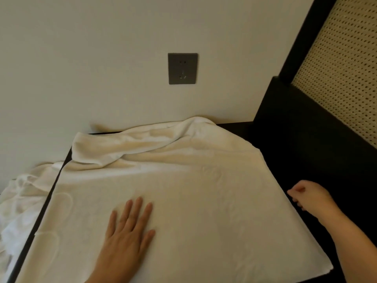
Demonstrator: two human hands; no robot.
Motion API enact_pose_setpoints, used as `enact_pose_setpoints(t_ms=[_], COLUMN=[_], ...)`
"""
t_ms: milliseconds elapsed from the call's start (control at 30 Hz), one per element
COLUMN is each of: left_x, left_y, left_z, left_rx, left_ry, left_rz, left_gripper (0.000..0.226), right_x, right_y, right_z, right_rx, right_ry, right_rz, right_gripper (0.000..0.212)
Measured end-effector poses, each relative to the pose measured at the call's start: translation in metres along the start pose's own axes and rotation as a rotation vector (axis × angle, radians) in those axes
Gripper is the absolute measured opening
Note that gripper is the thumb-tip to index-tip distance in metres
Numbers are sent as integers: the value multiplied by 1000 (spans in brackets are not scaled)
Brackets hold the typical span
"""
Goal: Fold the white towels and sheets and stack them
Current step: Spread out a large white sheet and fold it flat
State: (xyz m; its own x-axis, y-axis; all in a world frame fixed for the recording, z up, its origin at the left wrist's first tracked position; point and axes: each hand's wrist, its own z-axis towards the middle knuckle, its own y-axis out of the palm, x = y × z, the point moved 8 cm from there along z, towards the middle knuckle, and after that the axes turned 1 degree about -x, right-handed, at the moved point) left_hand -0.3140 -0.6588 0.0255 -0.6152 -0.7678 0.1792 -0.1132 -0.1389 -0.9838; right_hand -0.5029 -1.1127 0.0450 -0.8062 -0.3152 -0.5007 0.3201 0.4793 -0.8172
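Two hands in play: the left hand point(128, 227) lies flat, fingers straight, pressing the white towel point(183, 180) spread on the dark surface point(285, 160). The right hand point(308, 197) curls at the towel's right edge (pinching it? cannot tell). Best to smooth that bunched far end before folding.

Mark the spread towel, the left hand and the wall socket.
spread towel point(204, 190): head view, its flat middle.
left hand point(126, 227): head view, back of the hand.
wall socket point(182, 68): head view, centre of the grey plate.
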Motion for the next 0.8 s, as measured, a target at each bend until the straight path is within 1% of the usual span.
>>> enact_pose_setpoints(t_ms=[67,133,267,367,467,567,633,700,800], left_x=[4,8,6,8,10,9,6,3,-2], left_y=[0,1,1,-1,-5,-6,-6,-5,-2], left_z=[6,10,12,13,17,20,20,21,21], left_rx=[-11,-16,15,52,57,-2,-25,-42,-64], left_ry=[-1,3,-21,-22,-17,-41,-58,-71,-76], left_rz=[10,14,-2,-21,-23,2,20,27,45], left_gripper=[72,73,77,80,80,85,89,87,82], right_x=[4,8,11,14,20,25,25,25,29], right_y=[14,21,20,16,10,9,10,12,23], right_z=[-12,-20,-23,-23,-20,-21,-23,-29,-44], right_rx=[-127,-178,-226,-293,-236,-177,-160,-133,12], right_ry=[36,69,105,99,72,65,72,89,69], right_rz=[-125,-163,-122,-148,-120,-127,-178,-260,-239], right_gripper=[22,27,25,22,18,19,19,21,18])
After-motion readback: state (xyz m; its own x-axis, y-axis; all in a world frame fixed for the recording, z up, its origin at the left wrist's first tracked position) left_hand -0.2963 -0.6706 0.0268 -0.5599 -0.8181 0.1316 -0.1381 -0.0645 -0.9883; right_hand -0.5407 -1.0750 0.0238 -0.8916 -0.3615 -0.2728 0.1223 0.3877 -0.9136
